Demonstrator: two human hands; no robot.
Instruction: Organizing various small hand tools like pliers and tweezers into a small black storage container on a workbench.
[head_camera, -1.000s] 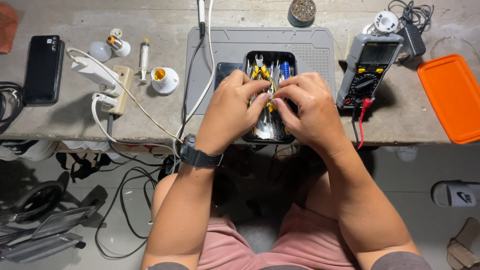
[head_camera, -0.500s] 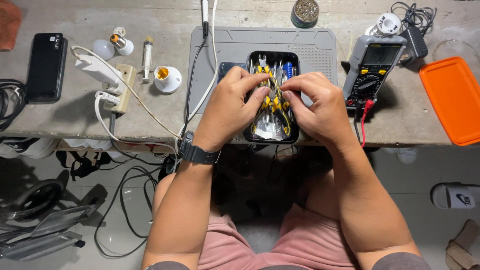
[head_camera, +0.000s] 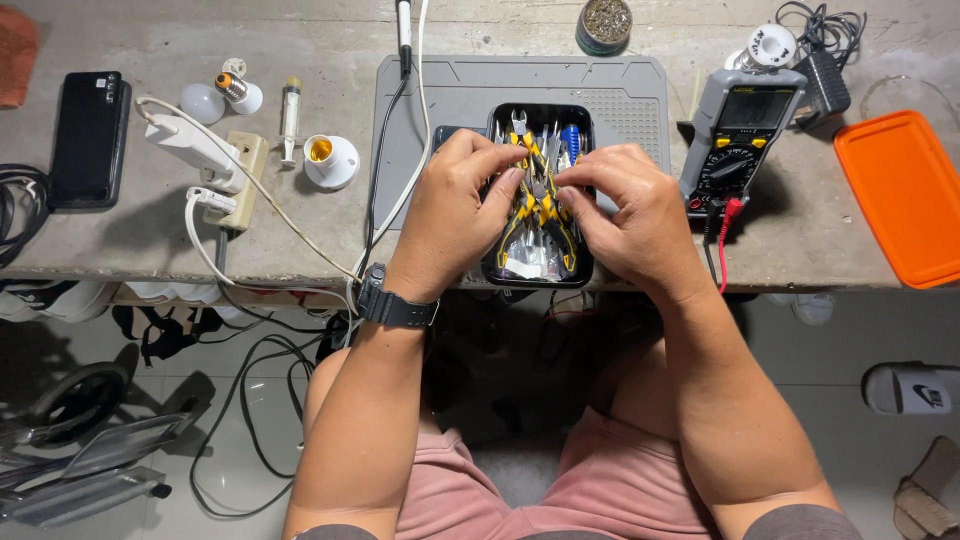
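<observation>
A black tool tray (head_camera: 583, 262) sits on a grey work mat (head_camera: 470, 95) at the bench's front edge. Inside lie yellow-and-black pliers (head_camera: 541, 200), metal tweezers and a blue-handled tool (head_camera: 570, 140). My left hand (head_camera: 455, 205), with a black watch on its wrist, reaches into the tray from the left, fingertips on the pliers' handles. My right hand (head_camera: 625, 215) reaches in from the right, fingers also pinching at the pliers. Both hands cover much of the tray's contents.
A multimeter (head_camera: 738, 135) with red lead stands right of the mat, an orange lid (head_camera: 900, 195) further right. On the left lie a power strip (head_camera: 235, 175) with white plugs, a lamp socket (head_camera: 328, 160), bulbs (head_camera: 215, 98), a syringe and a black phone (head_camera: 88, 135). Cables hang below the bench.
Both hands have shifted slightly up the tray and spread apart, uncovering the yellow-handled pliers that they now finger together.
</observation>
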